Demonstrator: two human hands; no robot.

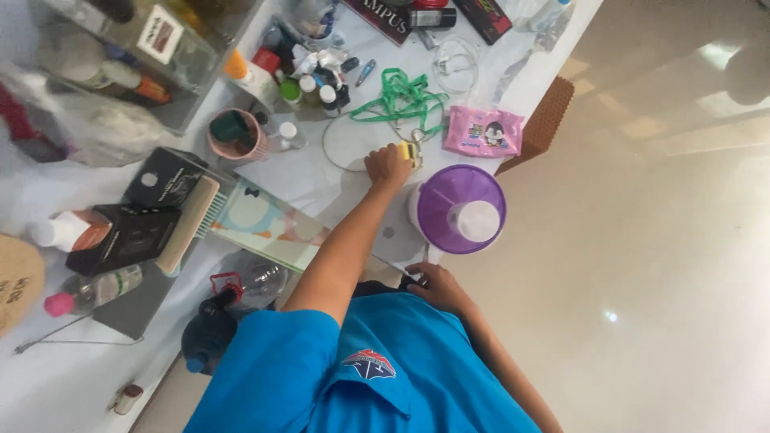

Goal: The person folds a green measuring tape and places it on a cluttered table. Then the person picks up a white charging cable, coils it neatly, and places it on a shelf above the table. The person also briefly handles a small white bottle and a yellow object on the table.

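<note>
Blue sleeve closest, then, left to right: a wooden brush (189,224) lying on the white tabletop (64,377); my left hand (388,166), grip clenched on a small yellow object (411,152); my right hand (433,282), grip unclear, near the purple lid (449,192).

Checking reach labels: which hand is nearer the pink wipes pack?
Left. The left hand is close to the pink wipes pack, closed on a small yellow object. The right hand is back at the table edge, beyond the purple lid.
</note>
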